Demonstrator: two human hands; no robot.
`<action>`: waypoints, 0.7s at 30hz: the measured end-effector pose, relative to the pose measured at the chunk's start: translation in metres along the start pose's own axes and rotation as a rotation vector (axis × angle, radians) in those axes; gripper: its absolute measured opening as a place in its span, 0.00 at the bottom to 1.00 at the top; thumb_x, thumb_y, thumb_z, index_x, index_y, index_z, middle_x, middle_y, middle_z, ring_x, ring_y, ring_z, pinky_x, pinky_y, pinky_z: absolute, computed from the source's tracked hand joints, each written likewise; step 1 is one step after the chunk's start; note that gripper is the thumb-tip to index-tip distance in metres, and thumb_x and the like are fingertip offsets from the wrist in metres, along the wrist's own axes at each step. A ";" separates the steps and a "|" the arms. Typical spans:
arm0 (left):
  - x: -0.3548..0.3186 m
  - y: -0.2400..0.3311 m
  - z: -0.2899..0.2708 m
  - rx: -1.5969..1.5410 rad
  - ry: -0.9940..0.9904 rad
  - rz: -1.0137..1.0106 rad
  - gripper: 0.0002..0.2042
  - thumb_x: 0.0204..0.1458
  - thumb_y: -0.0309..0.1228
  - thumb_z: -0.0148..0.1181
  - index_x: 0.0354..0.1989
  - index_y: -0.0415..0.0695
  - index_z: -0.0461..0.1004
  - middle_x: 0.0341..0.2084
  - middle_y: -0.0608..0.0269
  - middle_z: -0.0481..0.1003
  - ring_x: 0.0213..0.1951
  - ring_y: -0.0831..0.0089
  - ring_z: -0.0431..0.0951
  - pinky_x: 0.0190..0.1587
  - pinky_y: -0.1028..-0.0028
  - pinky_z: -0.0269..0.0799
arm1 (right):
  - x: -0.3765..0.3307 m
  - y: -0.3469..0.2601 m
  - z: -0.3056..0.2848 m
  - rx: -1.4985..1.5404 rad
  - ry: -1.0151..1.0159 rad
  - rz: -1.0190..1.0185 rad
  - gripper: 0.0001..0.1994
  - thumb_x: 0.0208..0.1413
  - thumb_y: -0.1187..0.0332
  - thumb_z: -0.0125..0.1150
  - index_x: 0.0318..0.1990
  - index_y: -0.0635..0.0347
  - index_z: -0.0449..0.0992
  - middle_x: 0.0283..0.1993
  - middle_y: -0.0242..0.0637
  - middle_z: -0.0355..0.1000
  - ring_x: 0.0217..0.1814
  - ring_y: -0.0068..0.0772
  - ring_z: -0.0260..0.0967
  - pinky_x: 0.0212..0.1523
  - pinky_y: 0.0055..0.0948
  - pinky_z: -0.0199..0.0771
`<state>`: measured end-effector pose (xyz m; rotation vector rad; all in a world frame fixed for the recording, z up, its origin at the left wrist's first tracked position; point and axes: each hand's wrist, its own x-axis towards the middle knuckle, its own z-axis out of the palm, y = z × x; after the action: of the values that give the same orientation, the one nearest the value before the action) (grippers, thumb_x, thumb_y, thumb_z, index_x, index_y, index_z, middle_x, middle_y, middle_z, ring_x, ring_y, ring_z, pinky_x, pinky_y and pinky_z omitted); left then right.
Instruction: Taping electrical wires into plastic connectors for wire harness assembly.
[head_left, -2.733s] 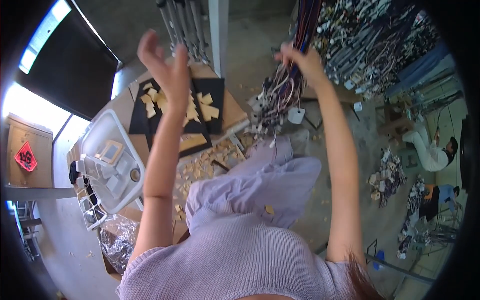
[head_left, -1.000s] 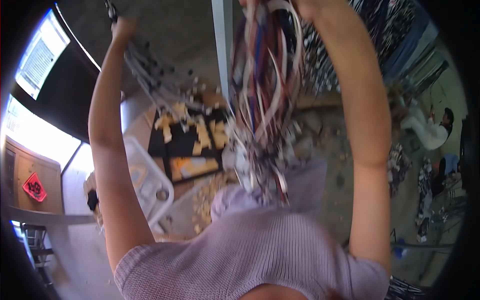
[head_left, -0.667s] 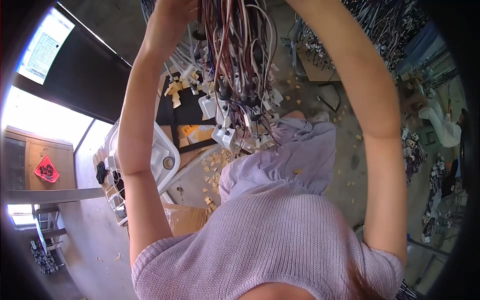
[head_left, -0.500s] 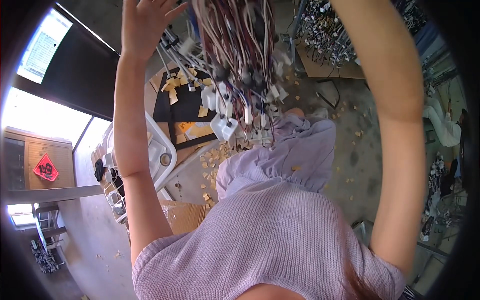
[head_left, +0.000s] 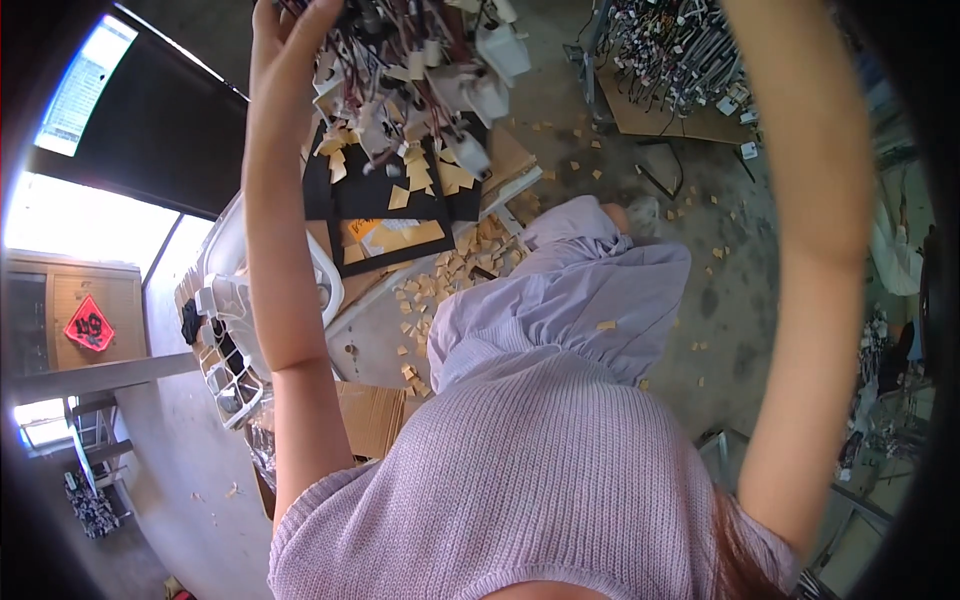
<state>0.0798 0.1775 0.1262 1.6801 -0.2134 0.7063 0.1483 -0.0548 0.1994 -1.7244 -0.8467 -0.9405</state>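
A thick bundle of wire harnesses [head_left: 400, 60], with brown, white and dark wires ending in white plastic connectors, hangs at the top, left of centre. My left hand [head_left: 290, 35] is at its left side, the thumb and a finger curled around some of its dark wires. The fingertips are cut off by the upper edge. My right forearm [head_left: 815, 190] rises along the right side, and the hand lies beyond the top of the picture. One white connector housing [head_left: 502, 52] sticks out on the bundle's right.
Below the bundle is a black board [head_left: 400, 240] with tan paper pieces, more of them scattered on the floor. A white plastic chair [head_left: 235, 290] stands at left beside a cardboard box [head_left: 370, 415]. Another pile of harnesses [head_left: 680, 60] sits on cardboard at upper right.
The bundle has moved left and up, against my left hand, blurring slightly. My left fingers, spread beside it before, now curl at its wires. My right forearm has shifted a little right.
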 end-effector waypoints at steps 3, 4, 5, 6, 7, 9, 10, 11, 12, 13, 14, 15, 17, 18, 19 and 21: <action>-0.046 -0.009 -0.001 -0.039 0.326 0.099 0.23 0.56 0.30 0.54 0.59 0.36 0.59 0.51 0.48 0.69 0.51 0.64 0.71 0.54 0.70 0.65 | -0.083 0.025 -0.015 0.000 0.007 0.006 0.17 0.62 0.56 0.51 0.29 0.60 0.69 0.19 0.33 0.62 0.20 0.28 0.62 0.26 0.29 0.65; -0.068 0.000 -0.015 -0.045 0.399 0.152 0.26 0.56 0.29 0.55 0.60 0.35 0.51 0.52 0.48 0.67 0.52 0.69 0.68 0.56 0.72 0.62 | -0.113 0.023 -0.017 0.018 0.012 -0.008 0.16 0.62 0.56 0.51 0.29 0.59 0.68 0.18 0.32 0.62 0.19 0.28 0.61 0.26 0.29 0.65; -0.082 -0.005 -0.013 -0.017 0.526 0.288 0.21 0.56 0.27 0.53 0.56 0.37 0.55 0.48 0.51 0.69 0.50 0.70 0.69 0.53 0.72 0.64 | -0.181 0.054 -0.022 -0.089 -0.148 0.237 0.15 0.61 0.57 0.52 0.38 0.61 0.72 0.26 0.39 0.70 0.29 0.36 0.70 0.34 0.34 0.69; -0.101 0.002 0.002 0.045 0.560 0.315 0.17 0.56 0.24 0.51 0.53 0.39 0.58 0.44 0.55 0.70 0.46 0.71 0.70 0.48 0.74 0.66 | -0.243 0.080 -0.029 -0.326 -0.389 0.335 0.16 0.62 0.56 0.50 0.42 0.59 0.73 0.34 0.44 0.75 0.39 0.41 0.74 0.42 0.39 0.70; -0.118 -0.006 0.008 0.139 0.590 0.316 0.15 0.55 0.23 0.49 0.51 0.41 0.60 0.41 0.59 0.70 0.40 0.74 0.70 0.43 0.76 0.66 | -0.283 0.083 -0.034 -0.452 -0.960 0.658 0.19 0.62 0.53 0.47 0.47 0.58 0.74 0.41 0.46 0.75 0.46 0.46 0.73 0.45 0.41 0.70; -0.160 -0.004 0.037 -0.005 0.423 0.092 0.12 0.54 0.22 0.49 0.47 0.41 0.64 0.39 0.62 0.70 0.36 0.76 0.70 0.38 0.78 0.67 | -0.353 0.056 -0.029 -0.660 -1.365 0.227 0.25 0.59 0.46 0.45 0.46 0.58 0.77 0.42 0.48 0.75 0.44 0.50 0.73 0.48 0.41 0.70; -0.177 -0.018 0.044 0.091 0.307 0.118 0.13 0.51 0.18 0.49 0.46 0.40 0.66 0.39 0.61 0.69 0.37 0.75 0.71 0.37 0.78 0.68 | -0.335 0.025 -0.016 -0.574 -1.480 0.263 0.27 0.58 0.43 0.44 0.41 0.59 0.78 0.39 0.49 0.76 0.42 0.50 0.74 0.48 0.45 0.69; -0.191 -0.009 0.058 0.059 0.202 0.106 0.15 0.49 0.15 0.49 0.45 0.40 0.67 0.39 0.61 0.69 0.39 0.75 0.72 0.38 0.78 0.68 | -0.331 0.003 -0.005 -0.487 -1.599 0.316 0.30 0.58 0.40 0.43 0.36 0.60 0.80 0.36 0.49 0.76 0.41 0.51 0.74 0.48 0.48 0.68; -0.207 -0.007 0.069 -0.013 0.142 0.064 0.14 0.51 0.17 0.48 0.48 0.39 0.65 0.41 0.61 0.71 0.42 0.75 0.73 0.42 0.77 0.67 | -0.338 -0.010 0.003 -0.342 -1.576 0.361 0.30 0.57 0.40 0.44 0.36 0.60 0.80 0.35 0.50 0.76 0.40 0.52 0.74 0.46 0.48 0.69; -0.223 -0.006 0.077 -0.078 0.126 -0.001 0.14 0.51 0.16 0.47 0.47 0.39 0.65 0.41 0.61 0.71 0.42 0.75 0.74 0.41 0.77 0.68 | -0.345 -0.019 0.009 -0.196 -1.552 0.403 0.30 0.56 0.40 0.44 0.36 0.60 0.79 0.33 0.51 0.76 0.39 0.52 0.74 0.45 0.48 0.69; -0.232 -0.001 0.088 -0.166 0.098 -0.031 0.14 0.52 0.15 0.46 0.47 0.38 0.65 0.40 0.61 0.71 0.41 0.76 0.74 0.41 0.77 0.69 | -0.386 -0.002 0.014 -0.015 -1.394 0.314 0.29 0.55 0.40 0.46 0.37 0.61 0.79 0.34 0.53 0.76 0.39 0.53 0.74 0.42 0.47 0.70; -0.242 0.001 0.087 -0.173 0.083 -0.038 0.14 0.52 0.15 0.46 0.47 0.38 0.66 0.38 0.60 0.72 0.39 0.76 0.75 0.40 0.77 0.70 | -0.381 -0.012 0.015 0.002 -1.414 0.283 0.29 0.55 0.40 0.46 0.37 0.61 0.79 0.34 0.53 0.76 0.39 0.53 0.74 0.42 0.47 0.70; -0.258 0.001 0.083 -0.172 0.087 -0.043 0.14 0.52 0.15 0.46 0.47 0.37 0.66 0.37 0.59 0.73 0.37 0.76 0.76 0.39 0.77 0.71 | -0.370 -0.034 0.014 -0.014 -1.295 0.386 0.28 0.54 0.41 0.48 0.38 0.61 0.79 0.34 0.52 0.76 0.38 0.55 0.74 0.42 0.47 0.71; -0.264 0.001 0.081 -0.124 0.112 -0.021 0.13 0.50 0.14 0.47 0.44 0.36 0.68 0.33 0.60 0.73 0.34 0.76 0.76 0.36 0.77 0.71 | -0.371 -0.037 0.015 -0.060 -1.276 0.355 0.25 0.54 0.44 0.51 0.37 0.60 0.78 0.32 0.51 0.76 0.37 0.54 0.74 0.41 0.46 0.71; -0.268 -0.001 0.077 -0.075 0.136 -0.001 0.12 0.49 0.13 0.48 0.42 0.36 0.69 0.29 0.60 0.73 0.32 0.76 0.76 0.33 0.77 0.71 | -0.369 -0.038 0.019 -0.051 -1.289 0.338 0.25 0.54 0.44 0.51 0.37 0.60 0.78 0.32 0.51 0.76 0.37 0.54 0.74 0.41 0.46 0.71; -0.273 -0.004 0.056 0.238 0.206 0.078 0.09 0.46 0.16 0.52 0.36 0.38 0.73 0.24 0.60 0.74 0.25 0.71 0.76 0.29 0.75 0.72 | -0.366 -0.038 0.018 -0.192 -1.431 0.299 0.23 0.54 0.46 0.53 0.35 0.60 0.78 0.31 0.50 0.76 0.36 0.52 0.74 0.40 0.46 0.71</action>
<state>-0.1167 0.0610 -0.0327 1.8164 -0.0505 0.9886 -0.0499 -0.0700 -0.1109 -2.5259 -1.2868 0.6157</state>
